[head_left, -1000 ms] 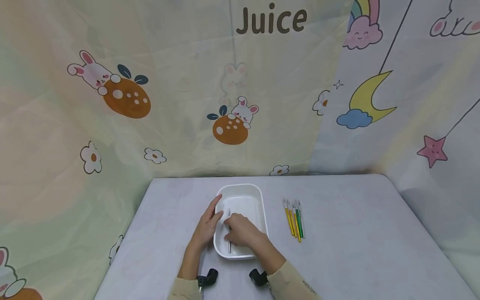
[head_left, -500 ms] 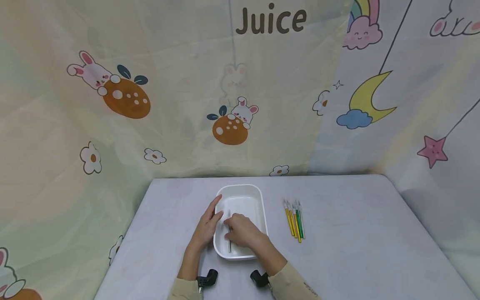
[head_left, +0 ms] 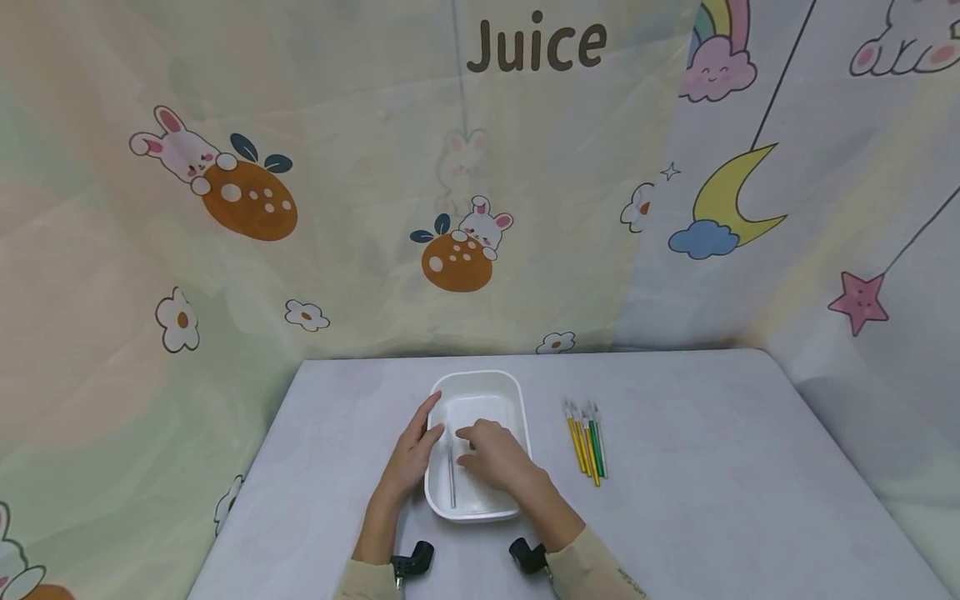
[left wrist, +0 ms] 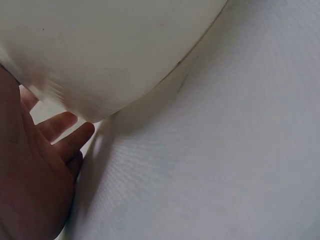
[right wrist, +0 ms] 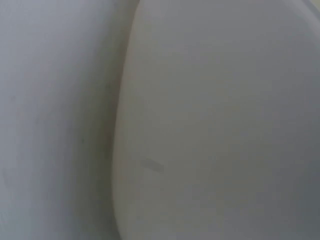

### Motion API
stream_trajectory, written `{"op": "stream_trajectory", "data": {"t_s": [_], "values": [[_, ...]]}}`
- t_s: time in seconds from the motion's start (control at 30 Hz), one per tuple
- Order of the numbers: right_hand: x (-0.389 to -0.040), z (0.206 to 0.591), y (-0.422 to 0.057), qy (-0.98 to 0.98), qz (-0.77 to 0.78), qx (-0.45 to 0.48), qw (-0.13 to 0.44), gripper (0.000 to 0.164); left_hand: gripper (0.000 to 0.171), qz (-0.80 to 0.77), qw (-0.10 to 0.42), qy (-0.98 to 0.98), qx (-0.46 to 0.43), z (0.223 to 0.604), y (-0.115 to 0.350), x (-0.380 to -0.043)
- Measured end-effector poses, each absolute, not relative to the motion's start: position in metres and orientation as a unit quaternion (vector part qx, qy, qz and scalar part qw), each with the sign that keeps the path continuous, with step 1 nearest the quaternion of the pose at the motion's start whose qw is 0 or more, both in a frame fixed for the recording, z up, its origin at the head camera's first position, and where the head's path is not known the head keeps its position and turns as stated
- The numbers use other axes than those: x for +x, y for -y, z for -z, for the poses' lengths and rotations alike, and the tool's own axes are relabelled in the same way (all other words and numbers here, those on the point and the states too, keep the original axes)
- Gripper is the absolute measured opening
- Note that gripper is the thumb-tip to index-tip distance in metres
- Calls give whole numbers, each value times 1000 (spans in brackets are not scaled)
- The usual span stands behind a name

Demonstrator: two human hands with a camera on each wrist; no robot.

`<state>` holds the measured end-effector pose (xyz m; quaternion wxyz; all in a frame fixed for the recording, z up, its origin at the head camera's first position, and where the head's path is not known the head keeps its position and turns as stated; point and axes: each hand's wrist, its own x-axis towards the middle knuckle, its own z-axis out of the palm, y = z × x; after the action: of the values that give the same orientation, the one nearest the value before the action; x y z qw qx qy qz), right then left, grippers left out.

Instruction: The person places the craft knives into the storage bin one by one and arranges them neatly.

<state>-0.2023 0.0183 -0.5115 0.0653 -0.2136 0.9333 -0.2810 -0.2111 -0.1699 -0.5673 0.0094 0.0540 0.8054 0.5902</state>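
Note:
A white rectangular tray (head_left: 480,515) sits near the table's middle; its outer wall (left wrist: 115,65) fills much of the left wrist view. My left hand (head_left: 408,457) holds the tray's left side, thumb over the rim and fingers against the outer wall. A slim silver pen-like stick (head_left: 452,479) lies lengthwise inside the tray, near the left wall. Just right of it, my right hand (head_left: 497,458) hovers over the tray with thumb and forefinger apart and nothing between them. The right wrist view shows only the tray's wall (right wrist: 215,120) and the tablecloth.
To the tray's right lies a bunch of slim pen-like sticks (head_left: 587,446), several yellow, with green and silver ones beside them. A white cloth covers the table (head_left: 705,467). Behind it hangs a printed curtain (head_left: 360,250).
The right hand has let go of the silver stick and shifted slightly right, its thumb and forefinger parting. The stick stays in the tray. The left hand keeps its place.

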Motion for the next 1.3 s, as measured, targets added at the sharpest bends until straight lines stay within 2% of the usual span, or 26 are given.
{"op": "stream_trajectory", "data": {"t_s": [0.37, 0.67, 0.87, 1.3], "values": [[-203, 502, -35, -935, 287, -210, 8, 43, 55, -594, 13, -803, 55, 568, 170, -213], [-201, 498, -57, -908, 335, -218, -125, 41, 54, -599, 17, -799, 50, 568, 169, -210], [-205, 497, -71, -895, 357, -192, -186, 38, 54, -604, 17, -796, 47, 568, 170, -209], [-217, 502, -94, -883, 395, -129, -219, 49, 55, -605, 16, -795, 53, 567, 170, -210]]}}
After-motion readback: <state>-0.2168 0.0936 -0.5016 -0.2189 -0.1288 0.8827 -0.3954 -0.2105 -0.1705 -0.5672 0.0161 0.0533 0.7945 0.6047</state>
